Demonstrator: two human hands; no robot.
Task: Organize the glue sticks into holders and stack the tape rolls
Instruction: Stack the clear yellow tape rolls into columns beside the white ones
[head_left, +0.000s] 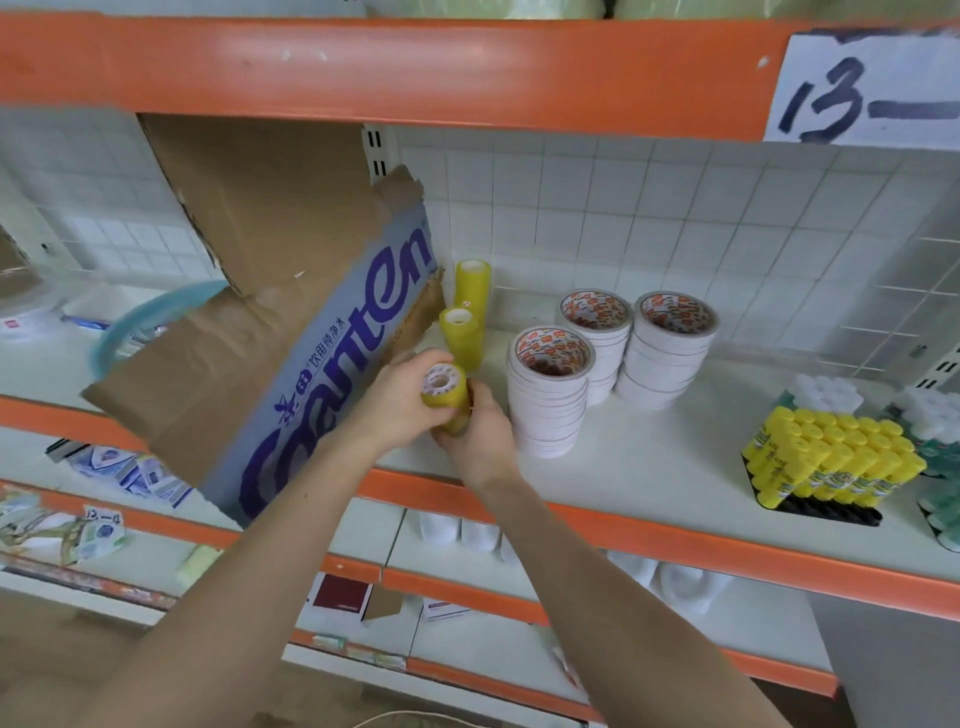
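A short stack of yellow tape rolls (445, 396) stands near the shelf's front edge, gripped from both sides. My left hand (402, 396) curls round its left side and my right hand (480, 434) holds its right side lower down. Behind it stand two taller yellow tape stacks (461, 336) (472, 283). To the right are three stacks of white tape rolls (548, 397) (597, 338) (670, 353). Yellow glue sticks (836, 462) fill a black holder (831, 512) at the far right.
A torn cardboard box (291, 332) with purple lettering leans at the left of the white shelf (665, 457). White and green glue stick packs (826, 392) (940, 462) sit behind and beside the yellow ones. An orange beam (415, 67) runs overhead. Lower shelves hold boxes.
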